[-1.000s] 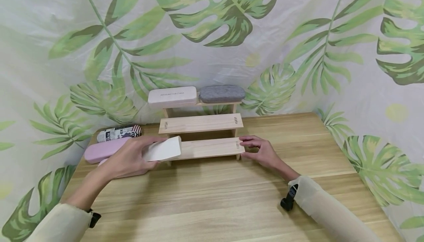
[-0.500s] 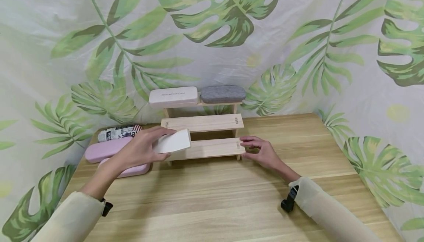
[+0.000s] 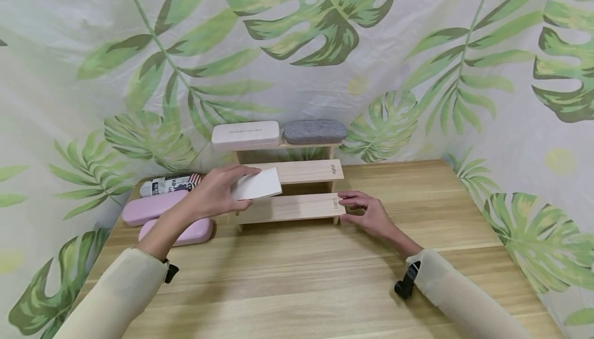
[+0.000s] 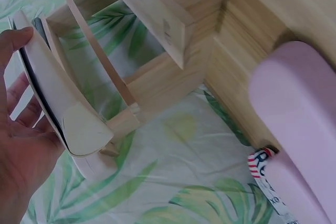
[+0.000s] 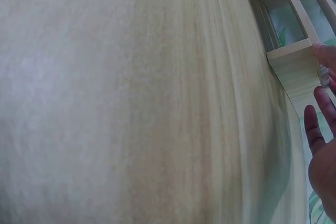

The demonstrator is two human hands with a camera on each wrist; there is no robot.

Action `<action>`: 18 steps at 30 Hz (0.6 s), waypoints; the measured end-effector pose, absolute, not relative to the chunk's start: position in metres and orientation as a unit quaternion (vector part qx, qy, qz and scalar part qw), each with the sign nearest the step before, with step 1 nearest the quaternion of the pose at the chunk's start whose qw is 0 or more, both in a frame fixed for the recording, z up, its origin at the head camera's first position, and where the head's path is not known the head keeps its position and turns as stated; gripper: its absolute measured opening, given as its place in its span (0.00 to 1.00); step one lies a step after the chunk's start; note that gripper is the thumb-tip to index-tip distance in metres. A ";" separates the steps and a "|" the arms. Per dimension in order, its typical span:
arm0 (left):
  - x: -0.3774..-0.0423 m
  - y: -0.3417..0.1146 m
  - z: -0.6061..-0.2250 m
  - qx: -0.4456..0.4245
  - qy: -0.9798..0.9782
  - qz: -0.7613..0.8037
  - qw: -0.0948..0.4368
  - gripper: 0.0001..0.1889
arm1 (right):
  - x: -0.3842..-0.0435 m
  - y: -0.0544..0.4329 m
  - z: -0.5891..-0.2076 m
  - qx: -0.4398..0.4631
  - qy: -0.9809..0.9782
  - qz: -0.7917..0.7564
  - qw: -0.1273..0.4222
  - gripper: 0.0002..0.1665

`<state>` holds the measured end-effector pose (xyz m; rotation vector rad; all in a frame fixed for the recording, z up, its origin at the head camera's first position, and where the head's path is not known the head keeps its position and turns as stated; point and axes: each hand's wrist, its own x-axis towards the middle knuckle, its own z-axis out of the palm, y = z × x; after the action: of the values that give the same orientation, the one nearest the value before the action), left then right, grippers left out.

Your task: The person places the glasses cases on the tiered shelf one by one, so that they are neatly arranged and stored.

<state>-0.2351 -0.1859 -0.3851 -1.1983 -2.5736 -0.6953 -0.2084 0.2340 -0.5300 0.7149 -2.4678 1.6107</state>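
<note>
My left hand (image 3: 215, 192) grips a white glasses case (image 3: 257, 183) by its left end, thumb on the near side and fingers on the far side. The case is raised in front of the middle step (image 3: 311, 171) of a wooden three-step rack. In the left wrist view a dark gap runs along the edge of the white case (image 4: 68, 98). My right hand (image 3: 368, 215) holds the right end of the rack's bottom step (image 3: 292, 208) between thumb and fingers. Part of that hand is cut off in the right wrist view.
On the top step lie a pale glasses case with lettering (image 3: 246, 134) and a grey fabric case (image 3: 314, 131). Left of the rack, two pink cases (image 3: 150, 207) and a printed case (image 3: 169, 184) lie on the wooden table (image 3: 297, 282). A leaf-patterned cloth (image 3: 297, 86) hangs behind.
My left hand has carried the white case rightward and up, from the bottom step's left end to before the middle step. The front pink case shows more. My right hand has stayed at the bottom step.
</note>
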 end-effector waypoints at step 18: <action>-0.251 -0.153 -0.382 -0.401 -0.881 -0.243 0.070 0.36 | -0.205 0.233 -0.529 0.224 -0.812 0.538 0.046 0.20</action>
<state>-0.2514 -0.1534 -0.3820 -1.2069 -2.6491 -0.7300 -0.2046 0.2334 -0.5286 0.6829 -2.4774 1.6419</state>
